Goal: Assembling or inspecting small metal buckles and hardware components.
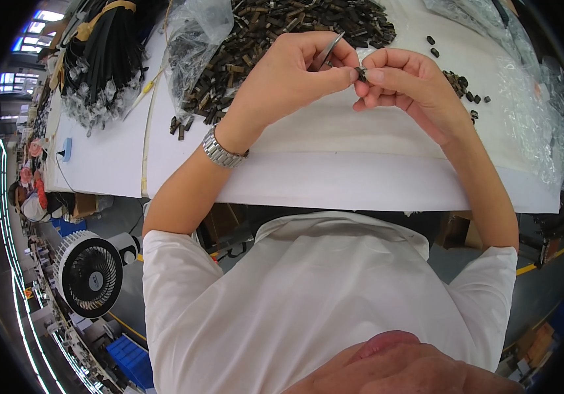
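Close together over the far part of the white table (374,174), my two hands meet at a small dark piece (361,74). My left hand (295,75) pinches it between thumb and fingertip. A slim metal tool (329,51), its kind unclear, also sits in the left fingers. From the other side my right hand (410,82) grips the same piece with closed fingertips, which hide part of it. A large pile of dark small blocks (269,26) lies behind the left hand. Several small black pieces (458,83) lie beside the right hand.
Clear plastic bags lie left of the pile (196,39) and at the table's right (531,111). A bundle of black strips (101,52) and a thin yellow-handled tool (148,87) lie at the left. Below stand a fan (91,276) and a blue crate (129,361).
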Action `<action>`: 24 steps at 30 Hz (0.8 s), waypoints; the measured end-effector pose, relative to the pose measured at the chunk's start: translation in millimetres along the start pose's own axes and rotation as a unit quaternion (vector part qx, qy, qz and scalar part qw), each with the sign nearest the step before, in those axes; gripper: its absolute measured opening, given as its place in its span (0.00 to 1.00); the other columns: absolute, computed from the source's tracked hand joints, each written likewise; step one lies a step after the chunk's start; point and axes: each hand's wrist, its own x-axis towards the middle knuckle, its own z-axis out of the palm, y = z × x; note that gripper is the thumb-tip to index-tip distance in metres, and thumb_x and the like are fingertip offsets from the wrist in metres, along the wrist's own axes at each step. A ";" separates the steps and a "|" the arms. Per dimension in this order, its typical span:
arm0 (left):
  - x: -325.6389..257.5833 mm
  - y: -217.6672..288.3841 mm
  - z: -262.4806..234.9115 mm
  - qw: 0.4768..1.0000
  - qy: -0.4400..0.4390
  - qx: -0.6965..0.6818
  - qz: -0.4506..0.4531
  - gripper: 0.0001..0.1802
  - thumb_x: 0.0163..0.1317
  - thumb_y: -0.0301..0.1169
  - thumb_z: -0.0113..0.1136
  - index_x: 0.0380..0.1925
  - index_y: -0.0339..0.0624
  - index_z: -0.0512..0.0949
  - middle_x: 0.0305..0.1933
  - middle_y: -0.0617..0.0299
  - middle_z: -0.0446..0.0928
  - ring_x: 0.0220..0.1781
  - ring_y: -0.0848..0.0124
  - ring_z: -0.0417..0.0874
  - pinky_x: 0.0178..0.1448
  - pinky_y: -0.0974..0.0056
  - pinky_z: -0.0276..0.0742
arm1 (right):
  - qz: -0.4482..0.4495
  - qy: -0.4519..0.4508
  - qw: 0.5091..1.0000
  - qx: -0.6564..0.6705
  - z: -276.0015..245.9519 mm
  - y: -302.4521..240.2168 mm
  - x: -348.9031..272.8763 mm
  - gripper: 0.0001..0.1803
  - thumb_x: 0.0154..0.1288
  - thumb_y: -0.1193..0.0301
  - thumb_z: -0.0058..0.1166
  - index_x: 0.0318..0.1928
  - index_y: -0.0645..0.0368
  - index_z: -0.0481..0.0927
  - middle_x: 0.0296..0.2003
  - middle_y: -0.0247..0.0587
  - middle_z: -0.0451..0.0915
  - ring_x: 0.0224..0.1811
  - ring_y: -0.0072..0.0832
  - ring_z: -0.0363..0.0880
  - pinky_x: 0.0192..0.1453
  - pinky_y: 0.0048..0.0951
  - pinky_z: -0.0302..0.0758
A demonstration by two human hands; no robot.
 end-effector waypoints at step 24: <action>4.0 -22.6 6.0 0.921 -0.100 -0.348 -0.146 0.12 0.73 0.32 0.67 0.50 0.37 0.82 0.36 0.68 0.80 0.17 0.89 0.63 0.20 0.77 0.51 | 0.056 0.041 0.995 -0.072 -2.3 -10.2 -6.6 0.14 0.70 0.62 0.63 0.45 0.60 0.86 0.38 0.42 0.89 0.37 0.26 0.89 0.53 0.28 0.85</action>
